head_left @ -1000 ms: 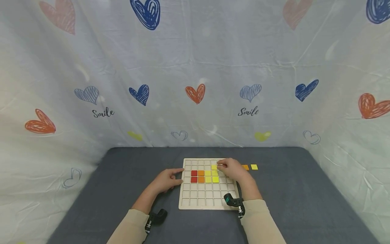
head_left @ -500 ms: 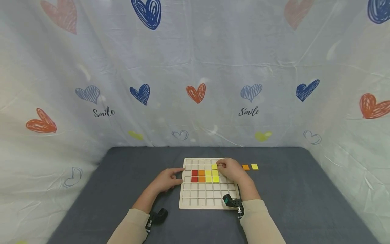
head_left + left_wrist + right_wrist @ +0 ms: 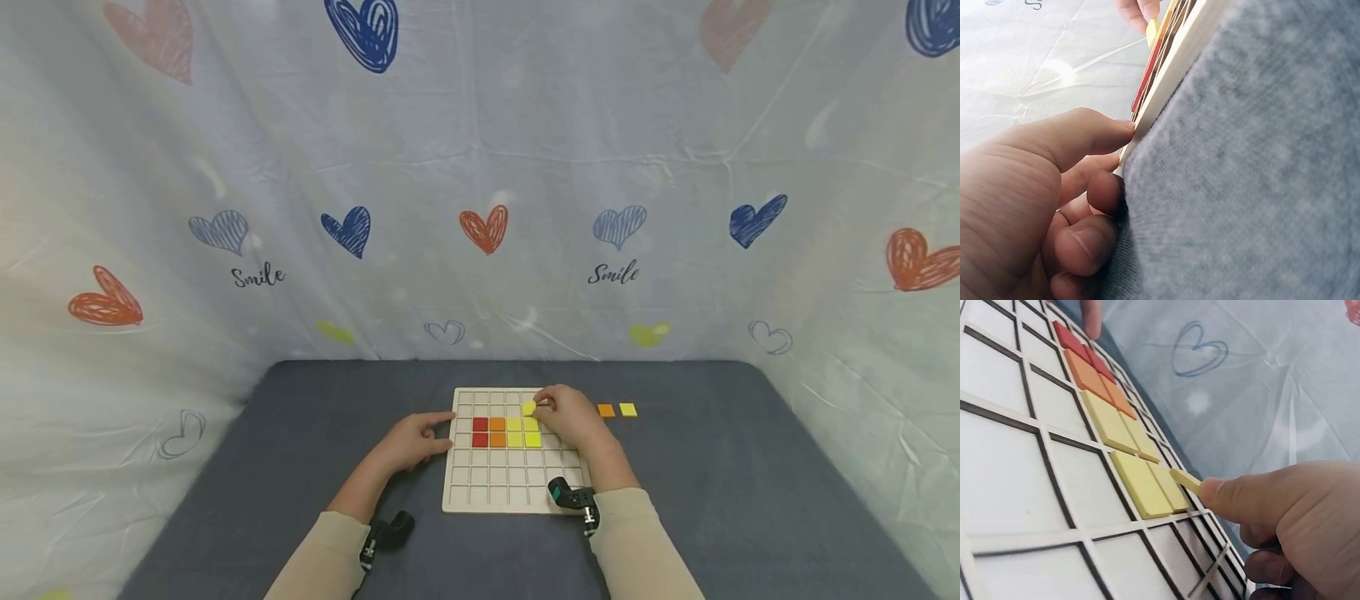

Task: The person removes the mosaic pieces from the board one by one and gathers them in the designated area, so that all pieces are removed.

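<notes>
A wooden grid board (image 3: 487, 497) lies on the grey cloth. Two red tiles (image 3: 480, 432), two orange tiles (image 3: 497, 432) and several yellow tiles (image 3: 522, 432) sit in two neighbouring rows of its cells. My right hand (image 3: 573, 417) pinches one more yellow tile (image 3: 1186, 480) between thumb and finger. That tile is tilted, one edge low over a cell just beyond the rightmost yellow tiles. My left hand (image 3: 405, 442) touches the board's left edge with an extended index finger and the thumb (image 3: 1107, 131). Its other fingers are curled below, at the cloth.
To the right of the board, a loose orange tile (image 3: 606, 410) and a loose yellow tile (image 3: 628, 409) lie on the cloth-covered table (image 3: 720, 483). A pale curtain (image 3: 420, 292) printed with hearts hangs behind the table. Each wrist carries a small black camera.
My right hand has shifted slightly, and its yellow tile now looks more tilted. The loose orange tile, partly covered by the hand before, shows fully. My left hand stays at the board's edge.
</notes>
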Available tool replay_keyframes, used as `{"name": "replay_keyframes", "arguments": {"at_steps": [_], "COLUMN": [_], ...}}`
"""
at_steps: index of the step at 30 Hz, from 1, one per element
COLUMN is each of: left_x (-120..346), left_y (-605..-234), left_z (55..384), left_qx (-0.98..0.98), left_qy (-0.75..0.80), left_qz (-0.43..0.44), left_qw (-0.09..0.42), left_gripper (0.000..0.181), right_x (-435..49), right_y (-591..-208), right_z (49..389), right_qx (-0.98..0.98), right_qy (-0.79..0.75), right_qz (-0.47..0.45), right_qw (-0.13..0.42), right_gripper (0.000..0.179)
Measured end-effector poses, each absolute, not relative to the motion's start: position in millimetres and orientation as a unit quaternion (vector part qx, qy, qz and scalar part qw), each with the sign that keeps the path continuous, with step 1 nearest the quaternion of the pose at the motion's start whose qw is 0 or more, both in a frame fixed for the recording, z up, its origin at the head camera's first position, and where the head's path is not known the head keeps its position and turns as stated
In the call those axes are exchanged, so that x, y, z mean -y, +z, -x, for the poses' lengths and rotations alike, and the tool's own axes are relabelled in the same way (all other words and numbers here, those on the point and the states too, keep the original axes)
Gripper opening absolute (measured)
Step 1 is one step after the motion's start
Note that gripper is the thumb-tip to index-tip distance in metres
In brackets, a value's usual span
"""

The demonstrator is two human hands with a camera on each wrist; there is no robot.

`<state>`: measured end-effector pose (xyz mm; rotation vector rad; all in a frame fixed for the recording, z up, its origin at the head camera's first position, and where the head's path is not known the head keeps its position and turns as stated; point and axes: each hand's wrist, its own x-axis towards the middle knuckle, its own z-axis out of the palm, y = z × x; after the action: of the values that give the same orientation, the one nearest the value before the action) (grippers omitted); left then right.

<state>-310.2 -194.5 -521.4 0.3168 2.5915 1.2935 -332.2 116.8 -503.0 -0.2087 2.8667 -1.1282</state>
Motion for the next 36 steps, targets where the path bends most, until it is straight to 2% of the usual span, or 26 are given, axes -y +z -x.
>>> {"name": "replay_keyframes", "arguments": {"at_steps": [4, 14, 36], "left_x": [194, 194, 196], "left_y": [-521, -521, -522], "left_z": [311, 310, 311], "left_qx": [-0.886, -0.886, -0.881], "left_qy": [0.438, 0.437, 0.446], "left_qz": [-0.102, -0.103, -0.106], "left_qw": [0.114, 0.113, 0.120], "left_gripper": [0.054, 0.054, 0.054], "right_x": [-124, -151, -210], "right_y": [-499, -483, -463], "right_z": [332, 330, 320], "right_qx": [-0.922, -0.911, -0.907], "right_qy": [-0.381, -0.404, -0.420], "right_qz": [0.064, 0.076, 0.024], "right_qw": [0.032, 0.002, -0.011], "right_gripper": [0.027, 0.030, 0.036]}}
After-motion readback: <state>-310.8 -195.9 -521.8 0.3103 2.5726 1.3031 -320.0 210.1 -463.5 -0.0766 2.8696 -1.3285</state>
